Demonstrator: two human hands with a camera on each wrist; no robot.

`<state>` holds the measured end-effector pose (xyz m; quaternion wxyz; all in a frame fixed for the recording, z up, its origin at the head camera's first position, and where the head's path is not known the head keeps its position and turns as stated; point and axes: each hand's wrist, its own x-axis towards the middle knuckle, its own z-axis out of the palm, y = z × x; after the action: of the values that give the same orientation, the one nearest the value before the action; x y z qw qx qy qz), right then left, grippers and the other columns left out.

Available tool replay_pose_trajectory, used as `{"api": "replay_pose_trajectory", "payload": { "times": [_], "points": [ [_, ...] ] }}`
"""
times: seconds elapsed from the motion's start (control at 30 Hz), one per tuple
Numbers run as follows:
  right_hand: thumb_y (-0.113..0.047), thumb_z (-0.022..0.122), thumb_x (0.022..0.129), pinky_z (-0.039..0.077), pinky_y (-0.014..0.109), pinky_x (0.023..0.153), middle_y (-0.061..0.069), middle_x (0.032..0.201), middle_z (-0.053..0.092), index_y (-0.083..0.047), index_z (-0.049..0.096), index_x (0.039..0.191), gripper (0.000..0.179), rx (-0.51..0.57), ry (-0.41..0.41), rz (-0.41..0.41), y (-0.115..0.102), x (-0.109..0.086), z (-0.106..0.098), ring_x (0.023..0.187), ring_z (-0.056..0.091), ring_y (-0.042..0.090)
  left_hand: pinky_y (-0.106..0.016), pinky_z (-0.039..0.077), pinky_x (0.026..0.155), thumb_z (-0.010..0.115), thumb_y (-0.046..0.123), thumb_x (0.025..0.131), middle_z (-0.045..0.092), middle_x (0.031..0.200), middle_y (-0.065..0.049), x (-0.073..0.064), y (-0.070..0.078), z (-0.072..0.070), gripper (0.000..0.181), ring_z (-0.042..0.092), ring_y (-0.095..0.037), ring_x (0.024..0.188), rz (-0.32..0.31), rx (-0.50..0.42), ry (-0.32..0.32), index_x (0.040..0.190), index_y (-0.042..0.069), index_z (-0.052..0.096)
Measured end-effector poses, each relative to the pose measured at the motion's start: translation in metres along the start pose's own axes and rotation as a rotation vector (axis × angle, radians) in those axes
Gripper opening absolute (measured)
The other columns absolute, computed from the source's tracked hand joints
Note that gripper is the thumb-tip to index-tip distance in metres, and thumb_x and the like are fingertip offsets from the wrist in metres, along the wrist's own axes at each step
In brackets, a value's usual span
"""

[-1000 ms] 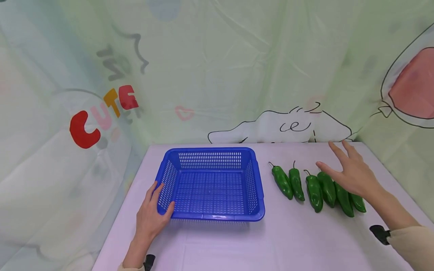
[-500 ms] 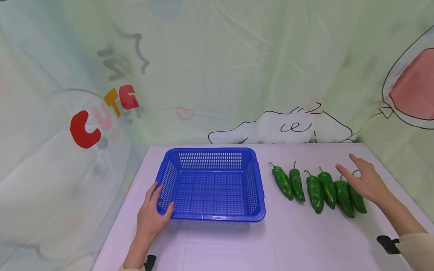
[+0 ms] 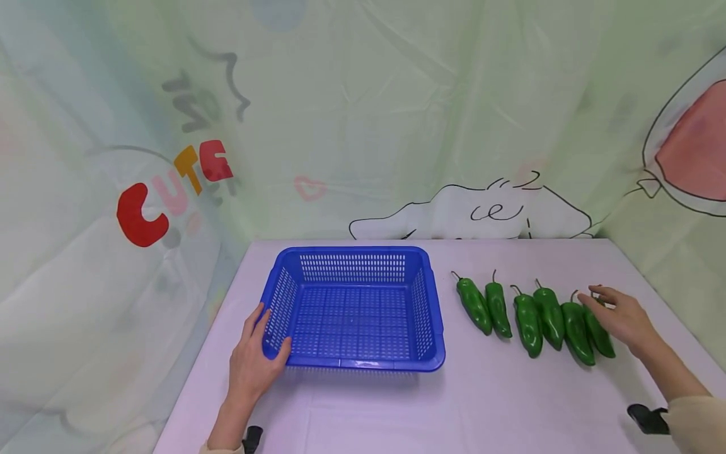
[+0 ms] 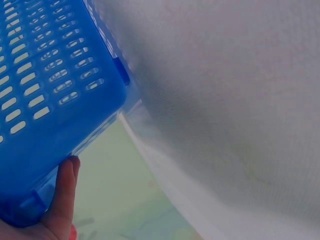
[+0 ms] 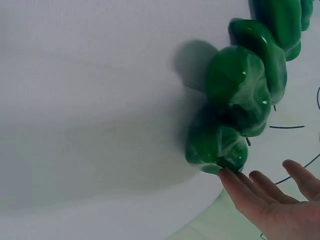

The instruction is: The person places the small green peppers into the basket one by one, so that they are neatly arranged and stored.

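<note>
My left hand rests at the near left corner of a blue plastic basket, with its thumb on the front rim and its fingers by the left side. In the left wrist view, the straight fingers lie along the outside of the basket's slotted wall. My right hand is over the stem end of the rightmost green pepper. In the right wrist view, its fingers are outstretched, and one fingertip is right at that pepper.
Several more glossy green peppers lie in a row between the basket and my right hand, stems pointing away. The table has a pale cloth. A printed curtain hangs behind and along both sides.
My right hand has moved right and down from above the row to the rightmost pepper, and its spread fingers have drawn closer together. My left hand and the basket have stayed put.
</note>
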<state>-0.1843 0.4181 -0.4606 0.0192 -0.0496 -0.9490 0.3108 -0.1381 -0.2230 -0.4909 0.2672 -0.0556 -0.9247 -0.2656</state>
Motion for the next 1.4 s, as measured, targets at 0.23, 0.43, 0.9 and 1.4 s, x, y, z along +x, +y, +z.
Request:
{"api": "replay_pose_trajectory", "payload": {
  "times": [0.23, 0.43, 0.9, 1.4],
  "points": [
    [-0.027, 0.05, 0.101, 0.034, 0.074, 0.09, 0.051, 0.132, 0.028, 0.02, 0.035, 0.136, 0.06, 0.071, 0.0, 0.105, 0.016, 0.0, 0.005, 0.12, 0.027, 0.069, -0.054, 0.054, 0.076, 0.073, 0.03, 0.08, 0.043, 0.149, -0.017, -0.001, -0.001, 0.0, 0.069, 0.062, -0.043, 0.109, -0.005, 0.002, -0.001, 0.137, -0.005, 0.053],
    [-0.021, 0.055, 0.098, 0.041, 0.067, 0.089, 0.051, 0.131, 0.028, 0.021, 0.035, 0.135, 0.06, 0.081, 0.008, 0.16, 0.029, 0.001, 0.01, 0.119, 0.029, 0.068, -0.053, 0.055, 0.073, 0.073, 0.03, 0.08, 0.044, 0.148, -0.017, -0.001, -0.001, 0.001, 0.069, 0.064, -0.042, 0.106, 0.004, 0.006, 0.008, 0.136, -0.006, 0.054],
    [-0.011, 0.06, 0.091, 0.04, 0.069, 0.088, 0.05, 0.131, 0.033, 0.021, 0.038, 0.134, 0.057, 0.014, 0.057, 0.157, 0.036, 0.003, 0.019, 0.116, 0.032, 0.067, -0.051, 0.055, 0.068, 0.073, 0.029, 0.08, 0.045, 0.147, -0.017, -0.001, 0.0, 0.002, 0.067, 0.066, -0.041, 0.099, 0.008, 0.022, 0.02, 0.135, -0.006, 0.055],
    [-0.018, 0.063, 0.093, 0.056, 0.036, 0.063, 0.049, 0.133, 0.035, 0.02, 0.037, 0.138, 0.064, 0.124, 0.065, 0.255, 0.029, 0.007, 0.007, 0.082, 0.064, 0.033, -0.052, 0.055, 0.073, 0.073, 0.031, 0.08, 0.044, 0.149, -0.016, -0.001, 0.001, 0.002, 0.071, 0.065, -0.042, 0.104, -0.003, 0.013, 0.011, 0.137, -0.006, 0.054]
  ]
}}
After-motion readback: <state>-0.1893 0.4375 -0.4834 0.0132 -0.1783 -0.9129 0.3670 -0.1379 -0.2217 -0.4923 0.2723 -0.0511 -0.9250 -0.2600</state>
